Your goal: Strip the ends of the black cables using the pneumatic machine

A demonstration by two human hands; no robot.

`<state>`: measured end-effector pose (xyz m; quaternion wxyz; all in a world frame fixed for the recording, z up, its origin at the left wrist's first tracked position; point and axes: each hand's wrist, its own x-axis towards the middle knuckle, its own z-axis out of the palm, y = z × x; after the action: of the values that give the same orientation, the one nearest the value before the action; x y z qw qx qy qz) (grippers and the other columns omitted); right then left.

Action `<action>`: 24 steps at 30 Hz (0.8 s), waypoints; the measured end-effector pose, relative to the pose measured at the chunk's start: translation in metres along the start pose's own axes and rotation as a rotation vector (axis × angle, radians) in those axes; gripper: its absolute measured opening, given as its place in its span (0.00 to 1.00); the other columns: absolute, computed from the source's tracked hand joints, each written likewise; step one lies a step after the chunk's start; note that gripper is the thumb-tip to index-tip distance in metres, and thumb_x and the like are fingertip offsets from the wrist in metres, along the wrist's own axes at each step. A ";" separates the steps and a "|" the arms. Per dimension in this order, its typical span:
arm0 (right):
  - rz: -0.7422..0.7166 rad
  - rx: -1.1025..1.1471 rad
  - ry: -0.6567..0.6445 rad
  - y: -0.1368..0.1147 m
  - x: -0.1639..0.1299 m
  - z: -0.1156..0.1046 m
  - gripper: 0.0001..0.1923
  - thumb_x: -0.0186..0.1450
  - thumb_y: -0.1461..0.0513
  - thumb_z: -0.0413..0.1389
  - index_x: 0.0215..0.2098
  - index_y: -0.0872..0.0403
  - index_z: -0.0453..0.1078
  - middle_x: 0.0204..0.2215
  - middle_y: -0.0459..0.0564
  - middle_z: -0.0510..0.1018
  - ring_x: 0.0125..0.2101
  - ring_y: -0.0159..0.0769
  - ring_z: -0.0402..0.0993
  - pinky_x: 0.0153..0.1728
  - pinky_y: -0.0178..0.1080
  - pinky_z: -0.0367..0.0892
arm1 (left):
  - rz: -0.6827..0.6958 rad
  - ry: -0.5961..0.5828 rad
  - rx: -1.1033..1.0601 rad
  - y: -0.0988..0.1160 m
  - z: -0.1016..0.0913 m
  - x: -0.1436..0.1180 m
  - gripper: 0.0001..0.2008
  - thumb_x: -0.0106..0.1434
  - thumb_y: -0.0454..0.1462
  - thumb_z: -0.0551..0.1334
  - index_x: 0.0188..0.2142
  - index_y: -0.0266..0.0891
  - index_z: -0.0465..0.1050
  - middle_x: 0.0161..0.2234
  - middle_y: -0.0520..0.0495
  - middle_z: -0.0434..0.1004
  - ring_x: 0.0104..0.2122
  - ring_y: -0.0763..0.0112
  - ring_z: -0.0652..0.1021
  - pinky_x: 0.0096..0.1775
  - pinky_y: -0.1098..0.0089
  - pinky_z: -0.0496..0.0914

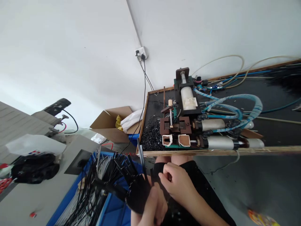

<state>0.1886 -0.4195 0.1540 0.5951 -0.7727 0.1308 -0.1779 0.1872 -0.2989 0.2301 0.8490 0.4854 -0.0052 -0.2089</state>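
Left hand (154,204) grip clamped round the bundle of black strips (113,179); right hand (175,182) fingers pinching one strip at the bundle's butt end. Judgement: keep the bundle tight, draw singles cleanly, below the tabletop's (211,153) near edge by the pneumatic jig (185,125).

My left hand (152,205): wrist cut off by the bottom edge, palm side hidden under the bundle of black strips (110,182). Strip ends blur together; can't count them. My right hand (175,182): fingertips curled in, whatever they pinch too small to tell. Label on the white cylinder (188,98) unreadable. Bench (270,150) runs off right.
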 end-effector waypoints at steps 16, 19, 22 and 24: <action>-0.223 0.498 -0.013 -0.014 -0.019 -0.010 0.11 0.77 0.56 0.55 0.40 0.49 0.76 0.31 0.47 0.75 0.32 0.40 0.70 0.35 0.41 0.64 | -0.022 0.065 0.148 -0.010 -0.005 0.008 0.16 0.62 0.44 0.77 0.33 0.39 0.75 0.16 0.57 0.68 0.15 0.82 0.63 0.21 0.79 0.56; -0.227 0.579 -0.022 -0.016 -0.018 -0.011 0.13 0.79 0.52 0.54 0.44 0.48 0.78 0.33 0.48 0.76 0.33 0.41 0.70 0.36 0.41 0.64 | -0.056 0.094 0.176 -0.013 -0.005 0.010 0.18 0.59 0.46 0.78 0.34 0.39 0.75 0.16 0.57 0.67 0.14 0.83 0.63 0.21 0.79 0.53; -0.240 0.635 -0.027 -0.019 -0.015 -0.012 0.18 0.77 0.47 0.54 0.44 0.48 0.79 0.32 0.49 0.75 0.33 0.42 0.70 0.36 0.43 0.65 | -0.089 0.134 0.208 -0.013 -0.005 0.011 0.20 0.57 0.47 0.80 0.36 0.39 0.77 0.15 0.57 0.67 0.14 0.81 0.63 0.21 0.79 0.54; -0.250 0.661 -0.012 -0.019 -0.013 -0.012 0.18 0.76 0.46 0.56 0.44 0.48 0.80 0.32 0.49 0.74 0.34 0.43 0.70 0.36 0.43 0.65 | -0.112 0.159 0.229 -0.011 -0.004 0.011 0.19 0.56 0.46 0.80 0.37 0.39 0.79 0.15 0.56 0.68 0.15 0.78 0.65 0.20 0.77 0.58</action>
<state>0.1715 -0.4200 0.1737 0.7873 -0.5495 -0.0330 -0.2777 0.1941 -0.3040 0.2164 0.7728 0.5936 0.0653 -0.2149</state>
